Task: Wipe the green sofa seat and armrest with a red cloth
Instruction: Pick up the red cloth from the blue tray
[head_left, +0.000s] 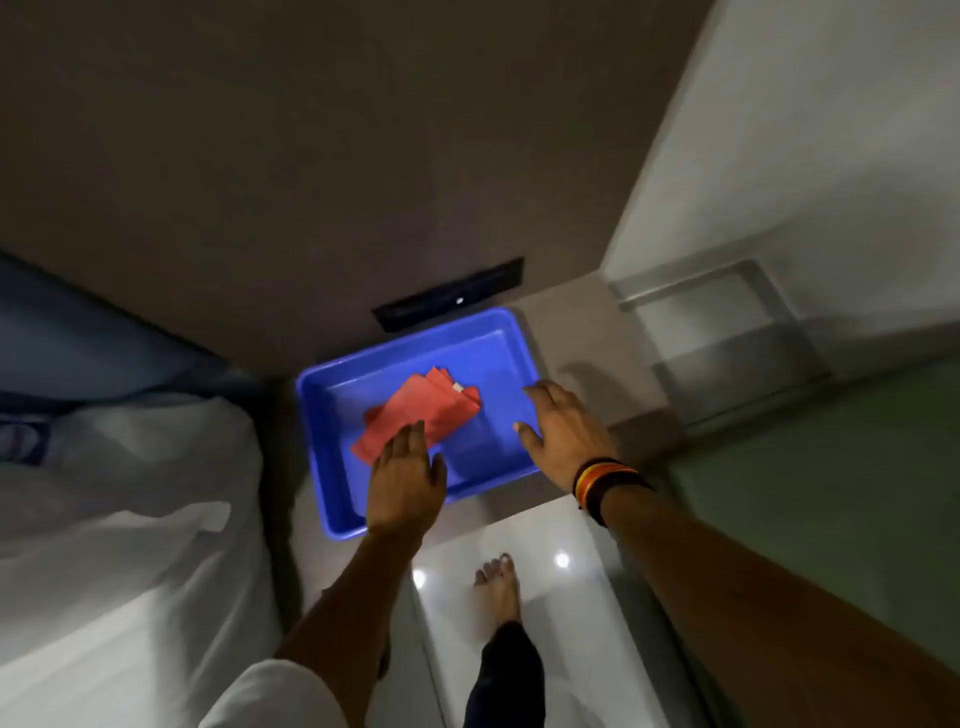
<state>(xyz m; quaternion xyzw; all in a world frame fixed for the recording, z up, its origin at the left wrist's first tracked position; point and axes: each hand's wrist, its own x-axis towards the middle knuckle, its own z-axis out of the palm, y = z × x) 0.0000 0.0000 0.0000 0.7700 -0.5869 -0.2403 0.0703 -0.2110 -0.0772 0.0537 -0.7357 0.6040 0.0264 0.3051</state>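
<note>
**A:** Starting nearest the camera, I've got a bare foot (497, 584) on the glossy floor tile (566, 613) at bottom centre, and two forearms running up from the lower edge toward the middle of the frame. White bedding (130, 519) fills the lower left.

**B:** And the hands?

**A:** Both are spread flat, fingers extended, gripping nothing. My left hand (408, 480) sits just below centre with its fingertips over the near corner of the red cloth (418, 415). Whether it's actually touching the fabric, I can't tell from this angle. My right hand (563, 441), with the striped wristbands (605, 486), hovers over the right-hand rim of the blue tray (332, 499), clear of the cloth.

**B:** So where's the cloth lying?

**A:** Folded, inside the tray, centre of the frame. Its long axis runs diagonally, from lower left by my left fingertips up to the upper right, where I can see layered edges and a small white tag. So the left hand is clearly the nearer one; the right is off to the side with bare tray floor between it and the cloth.

**B:** And the sofa?

**A:** I judge that green surface (831, 493) at the right edge may be it, but it's blurred. Beyond the tray there's a dark wall plate (449, 296) on the brown panel. I reckon the pickup falls to the left hand, closing straight down on that near corner.
</note>
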